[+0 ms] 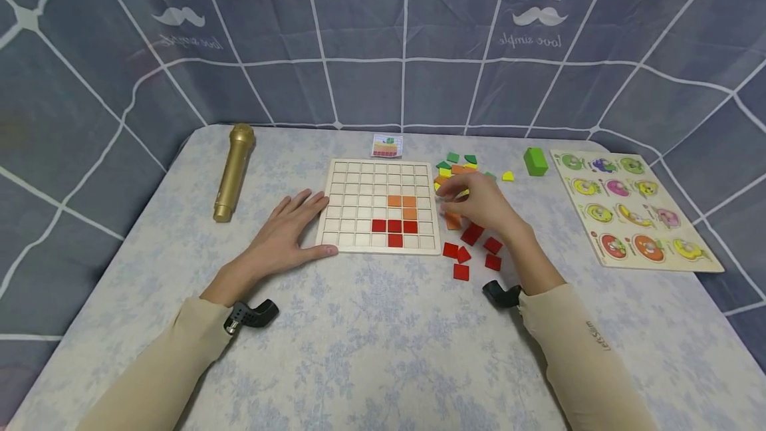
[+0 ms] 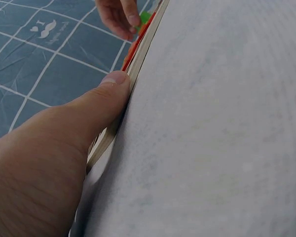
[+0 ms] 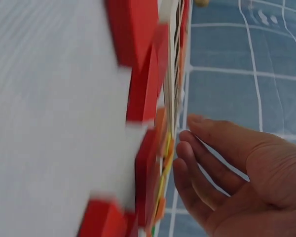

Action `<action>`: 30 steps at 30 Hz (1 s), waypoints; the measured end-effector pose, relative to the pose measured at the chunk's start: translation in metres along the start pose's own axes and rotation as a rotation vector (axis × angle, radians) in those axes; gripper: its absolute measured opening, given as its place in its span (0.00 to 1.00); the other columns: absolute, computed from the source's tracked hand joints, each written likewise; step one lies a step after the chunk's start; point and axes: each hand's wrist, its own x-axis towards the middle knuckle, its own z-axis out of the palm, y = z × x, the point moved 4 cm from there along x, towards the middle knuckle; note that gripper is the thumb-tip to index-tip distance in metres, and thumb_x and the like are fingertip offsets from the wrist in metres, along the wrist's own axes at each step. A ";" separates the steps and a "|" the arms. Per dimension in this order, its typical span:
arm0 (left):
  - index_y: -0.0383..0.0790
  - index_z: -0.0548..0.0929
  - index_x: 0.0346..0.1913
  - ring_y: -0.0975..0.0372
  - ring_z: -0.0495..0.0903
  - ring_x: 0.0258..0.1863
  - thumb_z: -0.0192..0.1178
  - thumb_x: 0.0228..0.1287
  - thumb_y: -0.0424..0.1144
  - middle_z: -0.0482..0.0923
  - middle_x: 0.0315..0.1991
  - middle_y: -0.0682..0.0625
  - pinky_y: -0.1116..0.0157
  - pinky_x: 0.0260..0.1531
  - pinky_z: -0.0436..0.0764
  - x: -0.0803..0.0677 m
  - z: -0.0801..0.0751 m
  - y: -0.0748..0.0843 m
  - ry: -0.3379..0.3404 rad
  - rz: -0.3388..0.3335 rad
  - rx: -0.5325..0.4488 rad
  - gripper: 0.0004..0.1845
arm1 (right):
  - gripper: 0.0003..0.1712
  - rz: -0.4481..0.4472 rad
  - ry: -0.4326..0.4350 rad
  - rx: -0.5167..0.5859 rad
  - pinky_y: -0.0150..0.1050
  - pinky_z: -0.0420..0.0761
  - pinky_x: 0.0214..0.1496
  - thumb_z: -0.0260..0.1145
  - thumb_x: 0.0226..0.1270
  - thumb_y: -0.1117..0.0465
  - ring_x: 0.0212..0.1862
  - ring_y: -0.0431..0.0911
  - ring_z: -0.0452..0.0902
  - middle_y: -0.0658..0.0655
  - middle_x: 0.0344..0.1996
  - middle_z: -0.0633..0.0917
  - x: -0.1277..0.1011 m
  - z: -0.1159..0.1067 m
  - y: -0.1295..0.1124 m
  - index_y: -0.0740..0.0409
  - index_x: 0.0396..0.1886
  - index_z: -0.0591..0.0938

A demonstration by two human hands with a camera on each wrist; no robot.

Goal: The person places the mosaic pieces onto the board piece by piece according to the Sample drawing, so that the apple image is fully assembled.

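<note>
A pale wooden grid board (image 1: 353, 208) lies on the table, with red squares (image 1: 394, 225) and orange squares (image 1: 409, 201) in some of its cells. My left hand (image 1: 287, 235) rests at the board's left side, fingers spread, its thumb (image 2: 111, 91) against the near edge. By the board's right edge, my right hand (image 1: 479, 199) hovers over a pile of orange, yellow and green pieces. Its fingers (image 3: 190, 175) are loosely bent, and no piece shows between them and the thumb. Several loose red pieces (image 1: 461, 272) lie nearer to me; the hand hides part of the pile.
A small printed pattern card (image 1: 387, 145) lies behind the board. On the left is a gold microphone-shaped object (image 1: 235, 171). A green block (image 1: 535, 161) and a wooden fruit-and-vegetable puzzle board (image 1: 637, 208) are on the right. A grid-patterned blue cloth (image 1: 371, 95) hangs behind the table.
</note>
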 end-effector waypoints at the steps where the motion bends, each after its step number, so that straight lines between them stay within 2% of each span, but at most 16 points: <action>1: 0.38 0.60 0.83 0.46 0.47 0.86 0.71 0.61 0.63 0.57 0.84 0.41 0.43 0.85 0.43 0.000 0.000 0.000 0.000 0.001 0.001 0.56 | 0.16 0.016 -0.004 -0.006 0.50 0.89 0.55 0.76 0.67 0.63 0.51 0.54 0.84 0.60 0.49 0.88 -0.002 -0.003 0.004 0.61 0.53 0.89; 7: 0.38 0.60 0.83 0.46 0.47 0.86 0.71 0.61 0.63 0.57 0.84 0.41 0.43 0.85 0.43 0.001 0.000 -0.002 -0.004 0.006 0.000 0.56 | 0.16 0.070 -0.056 -0.039 0.48 0.87 0.55 0.77 0.67 0.62 0.51 0.54 0.85 0.60 0.47 0.89 -0.009 -0.018 0.023 0.60 0.53 0.89; 16: 0.39 0.59 0.84 0.45 0.47 0.86 0.71 0.61 0.64 0.57 0.84 0.42 0.43 0.85 0.43 0.004 -0.001 -0.002 -0.016 0.012 0.007 0.56 | 0.17 0.096 -0.084 -0.063 0.34 0.82 0.45 0.80 0.62 0.63 0.45 0.50 0.81 0.59 0.41 0.88 -0.011 -0.025 0.041 0.61 0.50 0.89; 20: 0.39 0.60 0.84 0.45 0.48 0.85 0.71 0.61 0.64 0.57 0.84 0.41 0.43 0.84 0.43 0.004 -0.001 -0.002 -0.010 0.016 0.003 0.56 | 0.17 0.108 -0.085 -0.054 0.35 0.81 0.44 0.81 0.62 0.61 0.45 0.50 0.78 0.59 0.41 0.87 -0.010 -0.024 0.045 0.60 0.49 0.89; 30: 0.39 0.60 0.84 0.45 0.47 0.86 0.71 0.60 0.64 0.57 0.84 0.41 0.43 0.85 0.44 0.003 0.001 -0.003 -0.014 0.009 0.003 0.56 | 0.14 0.050 -0.048 -0.087 0.38 0.81 0.43 0.78 0.64 0.60 0.42 0.50 0.79 0.58 0.37 0.86 -0.008 -0.023 0.044 0.58 0.47 0.90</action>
